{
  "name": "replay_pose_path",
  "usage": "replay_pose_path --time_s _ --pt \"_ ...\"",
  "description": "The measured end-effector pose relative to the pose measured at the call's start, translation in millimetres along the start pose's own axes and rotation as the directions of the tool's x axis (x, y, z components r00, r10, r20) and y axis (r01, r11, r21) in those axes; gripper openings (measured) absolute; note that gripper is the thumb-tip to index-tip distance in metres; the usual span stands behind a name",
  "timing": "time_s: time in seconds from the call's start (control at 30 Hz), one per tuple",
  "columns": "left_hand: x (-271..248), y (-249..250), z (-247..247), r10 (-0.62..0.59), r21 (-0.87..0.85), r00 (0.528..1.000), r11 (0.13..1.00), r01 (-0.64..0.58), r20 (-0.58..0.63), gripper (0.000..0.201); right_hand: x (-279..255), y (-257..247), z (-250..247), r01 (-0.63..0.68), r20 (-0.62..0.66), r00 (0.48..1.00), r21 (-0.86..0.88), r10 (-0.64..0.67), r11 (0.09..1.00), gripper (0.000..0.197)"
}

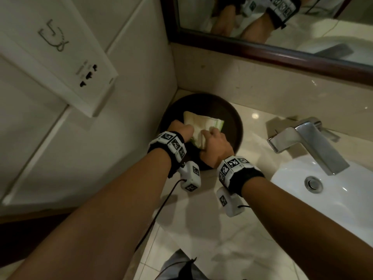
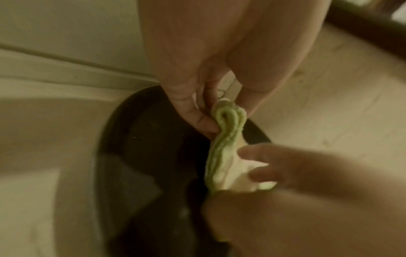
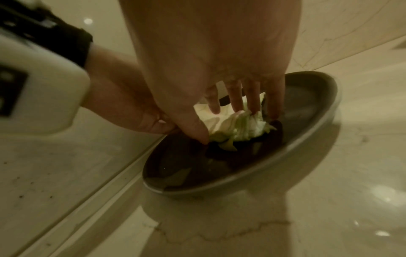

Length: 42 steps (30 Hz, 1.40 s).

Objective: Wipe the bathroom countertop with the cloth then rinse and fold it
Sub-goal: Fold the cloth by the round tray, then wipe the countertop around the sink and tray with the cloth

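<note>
A folded pale yellow-green cloth (image 1: 201, 122) lies in a dark round tray (image 1: 228, 112) in the countertop's back left corner. My left hand (image 1: 182, 130) is at the cloth's left side. In the left wrist view it (image 2: 222, 120) pinches the layered folded edge of the cloth (image 2: 222, 161) between thumb and fingers, just above the tray (image 2: 142, 139). My right hand (image 1: 214, 138) sits on the cloth's near side. In the right wrist view it (image 3: 224, 120) has fingers on top of the bunched cloth (image 3: 232, 128) and the thumb at its corner, low in the tray (image 3: 307, 121).
A chrome faucet (image 1: 308, 142) and white sink basin (image 1: 343, 199) lie to the right. The glossy marble countertop (image 1: 201, 229) runs toward me. A tiled wall with a socket panel (image 1: 60, 57) stands close on the left, and a framed mirror (image 1: 282, 51) is behind.
</note>
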<state>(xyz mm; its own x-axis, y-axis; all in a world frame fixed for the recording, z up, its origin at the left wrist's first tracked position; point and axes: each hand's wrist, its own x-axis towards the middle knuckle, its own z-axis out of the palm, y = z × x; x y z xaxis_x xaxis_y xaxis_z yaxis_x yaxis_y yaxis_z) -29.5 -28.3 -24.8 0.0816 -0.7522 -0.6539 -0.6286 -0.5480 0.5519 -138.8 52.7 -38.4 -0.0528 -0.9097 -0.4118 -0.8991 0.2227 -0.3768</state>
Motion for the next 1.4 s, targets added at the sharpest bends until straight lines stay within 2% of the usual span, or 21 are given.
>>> replay_pose_path --time_s 0.07,0.2,0.33,0.43,0.53,0.67,0.77,0.9,1.0,1.1,1.13,1.17,1.23,1.3,1.33,1.4 --pt "-7 8 -1 0.012 -0.1 1.0 0.995 -0.011 0.011 0.04 -3 0 0 -0.009 -0.038 0.999 0.014 0.009 1.0 0.073" --pt "-29 24 -1 0.072 -0.309 0.996 0.95 -0.051 0.057 0.038 -11 -3 -5 -0.012 -0.212 0.976 0.158 0.046 0.987 0.075" --pt "-49 35 0 0.128 -0.435 0.989 0.897 -0.084 0.071 0.055 -21 3 -20 0.048 -0.292 0.955 0.315 0.048 0.948 0.066" --pt "-66 40 0 0.158 -0.413 0.985 0.903 -0.118 0.065 0.057 -38 11 -33 0.082 -0.364 0.931 0.307 0.038 0.948 0.058" --pt "-86 41 8 0.21 -0.321 0.97 0.933 -0.162 0.122 0.064 -63 20 -41 0.071 -0.392 0.919 0.265 0.041 0.962 0.059" --pt "-110 41 18 0.307 -0.142 0.921 0.95 -0.279 0.241 0.052 -96 35 -51 0.07 -0.461 0.887 0.186 0.024 0.98 0.051" --pt "-125 43 33 0.37 -0.111 0.883 0.929 -0.353 0.289 0.05 -115 53 -52 0.062 -0.509 0.86 0.075 -0.015 0.995 0.05" --pt "-139 48 54 0.523 -0.119 0.804 0.851 -0.511 0.283 0.051 -133 76 -54 0.015 -0.552 0.834 -0.012 -0.019 1.0 0.055" --pt "-142 42 69 0.515 -0.122 0.79 0.854 -0.505 0.333 0.051 -146 88 -51 -0.004 -0.575 0.815 -0.124 -0.068 0.992 0.058" --pt "-141 23 88 0.492 -0.062 0.797 0.861 -0.505 0.349 0.05 -153 97 -29 -0.005 -0.574 0.807 -0.241 -0.138 0.971 0.058" --pt "-140 13 95 0.479 -0.008 0.805 0.861 -0.508 0.35 0.05 -153 100 -19 -0.006 -0.544 0.828 -0.243 -0.131 0.97 0.06" --pt "-137 4 101 0.47 0.066 0.811 0.851 -0.521 0.348 0.051 -155 101 -10 -0.019 -0.474 0.876 -0.232 -0.096 0.973 0.062" --pt "-132 -17 110 0.44 0.252 0.828 0.807 -0.534 0.347 0.052 -160 103 11 -0.041 -0.22 0.975 -0.221 -0.008 0.974 0.059" --pt "-127 -38 114 0.401 0.423 0.846 0.738 -0.525 0.35 0.054 -167 105 32 -0.015 -0.045 0.999 -0.26 0.004 0.966 0.058" --pt "-125 -47 113 0.389 0.478 0.854 0.71 -0.517 0.345 0.055 -169 104 39 -0.003 -0.024 1.0 -0.274 -0.004 0.962 0.061" --pt "-124 -61 111 0.364 0.517 0.875 0.706 -0.484 0.32 0.058 -170 105 46 0.012 -0.049 0.998 -0.279 -0.027 0.96 0.063"
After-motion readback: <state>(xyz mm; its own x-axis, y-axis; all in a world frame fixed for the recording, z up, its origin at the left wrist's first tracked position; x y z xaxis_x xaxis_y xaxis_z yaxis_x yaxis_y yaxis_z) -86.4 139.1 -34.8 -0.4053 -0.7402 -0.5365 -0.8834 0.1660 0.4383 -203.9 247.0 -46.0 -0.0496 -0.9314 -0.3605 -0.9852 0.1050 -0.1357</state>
